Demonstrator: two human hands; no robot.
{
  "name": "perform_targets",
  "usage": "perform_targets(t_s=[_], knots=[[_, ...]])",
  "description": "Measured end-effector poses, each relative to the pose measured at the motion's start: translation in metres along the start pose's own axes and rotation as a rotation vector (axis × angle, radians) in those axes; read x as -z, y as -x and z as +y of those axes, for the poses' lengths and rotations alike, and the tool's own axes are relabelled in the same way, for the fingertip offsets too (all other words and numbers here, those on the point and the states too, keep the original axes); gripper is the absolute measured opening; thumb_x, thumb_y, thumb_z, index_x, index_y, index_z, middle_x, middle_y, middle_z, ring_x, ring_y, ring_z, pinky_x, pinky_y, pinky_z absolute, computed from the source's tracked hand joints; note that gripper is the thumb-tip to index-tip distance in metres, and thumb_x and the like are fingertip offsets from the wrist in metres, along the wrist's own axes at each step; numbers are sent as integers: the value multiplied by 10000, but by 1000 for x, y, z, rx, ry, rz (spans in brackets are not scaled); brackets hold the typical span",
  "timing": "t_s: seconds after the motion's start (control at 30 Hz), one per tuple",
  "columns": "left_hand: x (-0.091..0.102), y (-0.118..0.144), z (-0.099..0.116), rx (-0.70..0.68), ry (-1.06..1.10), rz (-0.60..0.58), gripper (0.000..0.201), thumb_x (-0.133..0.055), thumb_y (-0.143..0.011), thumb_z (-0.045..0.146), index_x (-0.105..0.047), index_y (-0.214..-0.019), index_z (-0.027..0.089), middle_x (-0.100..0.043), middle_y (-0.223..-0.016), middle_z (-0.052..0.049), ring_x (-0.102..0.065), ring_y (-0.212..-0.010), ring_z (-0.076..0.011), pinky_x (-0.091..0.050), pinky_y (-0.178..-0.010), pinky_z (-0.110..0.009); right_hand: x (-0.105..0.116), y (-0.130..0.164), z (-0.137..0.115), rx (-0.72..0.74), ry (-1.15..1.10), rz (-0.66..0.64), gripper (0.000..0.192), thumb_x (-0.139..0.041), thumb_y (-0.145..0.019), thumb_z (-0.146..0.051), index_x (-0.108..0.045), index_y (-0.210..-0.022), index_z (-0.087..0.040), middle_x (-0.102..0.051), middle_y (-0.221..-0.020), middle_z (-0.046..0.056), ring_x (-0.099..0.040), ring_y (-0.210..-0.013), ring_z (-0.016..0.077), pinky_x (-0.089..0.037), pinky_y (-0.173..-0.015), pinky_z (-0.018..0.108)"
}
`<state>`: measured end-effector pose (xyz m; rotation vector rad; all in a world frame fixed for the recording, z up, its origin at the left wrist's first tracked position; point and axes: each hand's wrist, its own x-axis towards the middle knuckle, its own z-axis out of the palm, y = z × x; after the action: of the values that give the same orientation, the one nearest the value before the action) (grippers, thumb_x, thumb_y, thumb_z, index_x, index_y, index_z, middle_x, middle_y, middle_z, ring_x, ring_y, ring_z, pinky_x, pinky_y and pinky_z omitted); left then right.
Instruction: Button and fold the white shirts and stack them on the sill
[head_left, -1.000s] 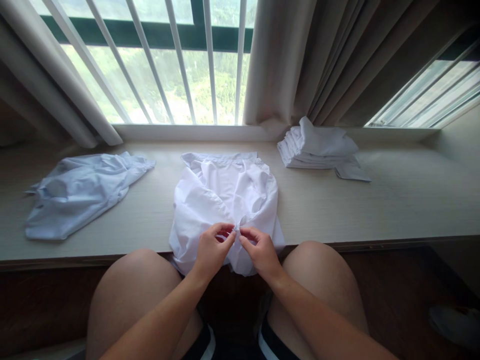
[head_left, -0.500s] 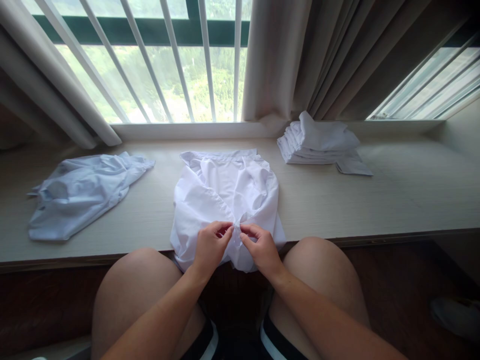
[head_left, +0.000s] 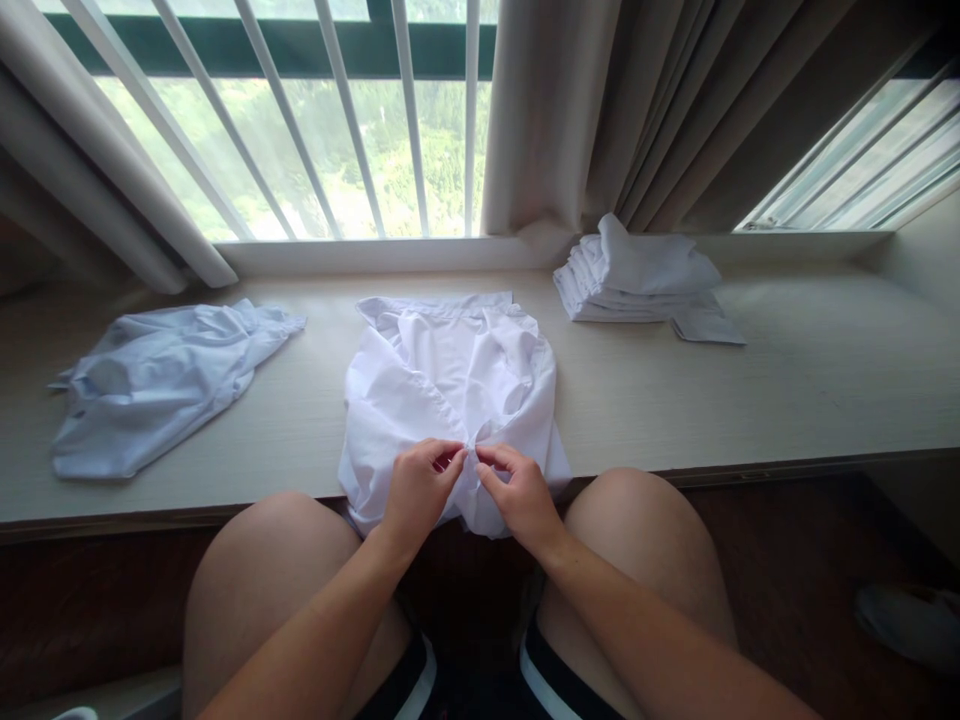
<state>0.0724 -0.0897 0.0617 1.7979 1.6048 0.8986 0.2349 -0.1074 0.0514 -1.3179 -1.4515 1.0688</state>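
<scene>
At the bench's near edge: your white shirt [head_left: 394, 415] lies on the bench [head_left: 795, 370] straight in front of you, its lower end drooping past the edge between your knees [head_left: 281, 540].
Left grip [head_left: 418, 487]: narrow — thumb and forefinger pinched on the cloth at the middle of the shirt's front.
Right grip [head_left: 523, 490]: narrow too, fingertips at the same spot, just beside the left; whether they truly pinch cloth, you cannot tell from this view.
Front edges: such close fingertip work likely calls for a light touch, so steady one side with one grip and let the other make the small moves.
Folds: the cloth beyond your hands is loose and bunched — give it slack, since a hard pull would probably skew the front.
Overhang: mind your knees, as a nudge could drag the shirt off line.
Side pieces: a rumpled white garment [head_left: 161, 390] lies well apart on your left, a folded white stack [head_left: 641, 275] on your right near the curtain [head_left: 551, 120]; leave both undisturbed.
</scene>
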Motion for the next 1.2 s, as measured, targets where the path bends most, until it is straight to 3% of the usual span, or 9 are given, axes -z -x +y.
perform_targets(t_s=[0.47, 0.73, 1.2], knots=[[1, 0, 0, 33, -3, -35, 147, -674, -876, 314, -792, -921, 239, -777, -845, -9, -697, -744, -175, -522, -731, -278, -1, 4, -2, 25, 84, 30, 289, -585, -908, -269, -773, -1118, -208, -774, -1137, 67, -711, -1089, 263, -546, -1005, 416], [1, 1, -1, 128, 112, -63, 178, -678, -865, 373, -799, -916, 252, -800, -880, -14, -727, -798, -202, -546, -759, -296, -1, 3, 3, 53, 131, 28, 279, -552, -924, -227, -769, -1099, -223, -778, -1097, 64, -719, -1030, 243, -554, -955, 397], [2, 1, 6, 142, 157, -97, 231, -634, -886, 400, -814, -894, 256, -806, -876, -10, -735, -813, -209, -542, -748, -280, -3, 0, 5, 64, 206, 36, 152, -616, -929, -291, -725, -1014, -230, -748, -956, 32, -679, -862, 202, -529, -812, 330]])
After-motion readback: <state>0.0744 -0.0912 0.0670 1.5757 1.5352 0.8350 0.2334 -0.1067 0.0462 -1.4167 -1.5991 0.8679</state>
